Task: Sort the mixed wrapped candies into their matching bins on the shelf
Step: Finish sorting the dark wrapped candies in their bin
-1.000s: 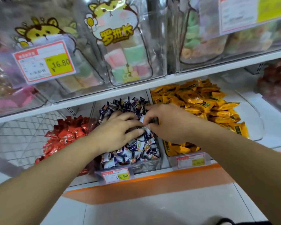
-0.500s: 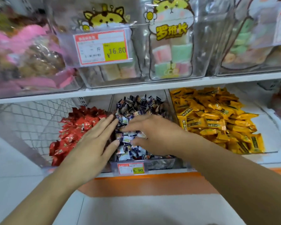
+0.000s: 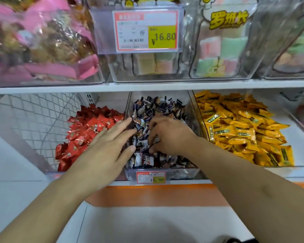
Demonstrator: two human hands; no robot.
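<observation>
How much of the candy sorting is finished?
Mostly sorted, it seems: the red candies, the dark blue-and-white candies and the yellow candies each fill their own bin, with no strays plainly showing. In hand: the right hand curls into the middle pile, its grasp hidden; the left hand lies flat at that bin's left edge. Left: checking the middle bin.

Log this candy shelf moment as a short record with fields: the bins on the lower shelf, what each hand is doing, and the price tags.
left bin: red candies
middle bin: dark blue and white candies
right bin: yellow candies
left hand: fingers straight, reaching over the red and middle bins
right hand: fingers curled down into the dark blue and white candies
middle bin tag: 19.90
upper shelf tag: 16.80
</observation>
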